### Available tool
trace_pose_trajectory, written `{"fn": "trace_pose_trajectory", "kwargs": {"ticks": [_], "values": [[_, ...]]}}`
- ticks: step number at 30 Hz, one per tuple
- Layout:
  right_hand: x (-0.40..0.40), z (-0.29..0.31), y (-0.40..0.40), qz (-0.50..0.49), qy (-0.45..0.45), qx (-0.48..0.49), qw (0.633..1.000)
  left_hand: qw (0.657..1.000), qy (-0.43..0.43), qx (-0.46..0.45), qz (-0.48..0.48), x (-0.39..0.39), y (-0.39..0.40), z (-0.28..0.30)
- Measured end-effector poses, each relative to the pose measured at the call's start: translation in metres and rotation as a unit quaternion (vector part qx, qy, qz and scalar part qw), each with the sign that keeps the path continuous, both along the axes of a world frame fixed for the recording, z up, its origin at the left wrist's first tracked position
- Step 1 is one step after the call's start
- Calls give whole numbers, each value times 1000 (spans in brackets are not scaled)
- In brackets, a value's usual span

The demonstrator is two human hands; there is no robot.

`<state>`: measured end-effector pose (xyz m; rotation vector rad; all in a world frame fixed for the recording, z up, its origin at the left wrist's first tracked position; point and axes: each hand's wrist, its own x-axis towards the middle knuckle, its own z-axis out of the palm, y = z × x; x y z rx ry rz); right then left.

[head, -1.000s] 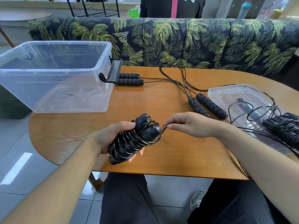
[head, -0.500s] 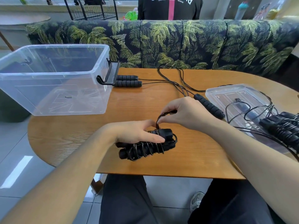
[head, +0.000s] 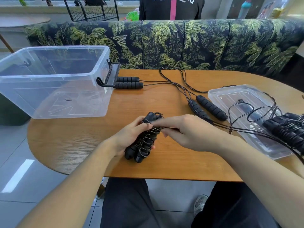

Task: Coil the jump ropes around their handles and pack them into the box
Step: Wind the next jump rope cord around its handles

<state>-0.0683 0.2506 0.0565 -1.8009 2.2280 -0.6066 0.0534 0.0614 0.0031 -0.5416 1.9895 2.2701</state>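
Note:
My left hand [head: 131, 135] grips a black jump rope bundle [head: 144, 142], two handles side by side with cord wound round them, just above the wooden table [head: 82, 142]. My right hand [head: 184, 130] reaches across the bundle's upper part and pinches the cord end against it. The clear plastic box [head: 54, 79] stands open at the table's left. A loose rope's handles [head: 128, 82] lie beside the box's black latch. Another pair of handles [head: 209, 107] lies right of centre with cord trailing back. A coiled rope [head: 286, 129] rests on the clear lid [head: 238, 99] at the right edge.
Loose black cord [head: 181, 86] loops across the far middle of the table. A palm-print sofa [head: 181, 46] runs behind the table, with a person in a black top beyond it. My knees are under the table's near edge.
The bundle went from raised and tilted, to flat on the table, to upright in my left hand. My right hand moved from pulling the cord end at the bundle's side to pressing across it.

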Motion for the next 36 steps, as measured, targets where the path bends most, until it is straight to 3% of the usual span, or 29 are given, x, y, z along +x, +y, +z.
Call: {"fn": "trace_pose_trajectory", "kwargs": {"ticks": [4,9,12,15,18,20,23,25,27,32,36], "values": [[-1,-10,3,-47,-46,-22,998,998,15,62,22,0,8,-5],[-9,-14,13,-82,-41,50,995,988,-18,155,-6,5,9,-11],[-13,-15,18,-68,-31,67,995,988,-7,146,-55,5,10,-16],[-19,-17,20,-68,5,70,995,993,1,111,-40,-2,14,-16],[-26,-26,20,-79,22,7,997,995,15,92,25,-8,18,-15],[-29,-40,19,-93,95,-43,990,990,36,100,88,-11,19,-16],[-27,-53,17,-212,138,-156,955,972,71,115,191,-17,19,-19],[-20,-53,17,-289,83,-232,925,958,90,123,242,-19,18,-19],[-15,-52,14,-328,-40,-234,914,951,102,118,266,-19,19,-18],[-18,-49,-3,-376,-120,-94,914,965,146,-70,204,-21,32,-14],[-33,-45,-12,-395,-230,-7,890,969,167,-136,117,-23,37,-9]]}}
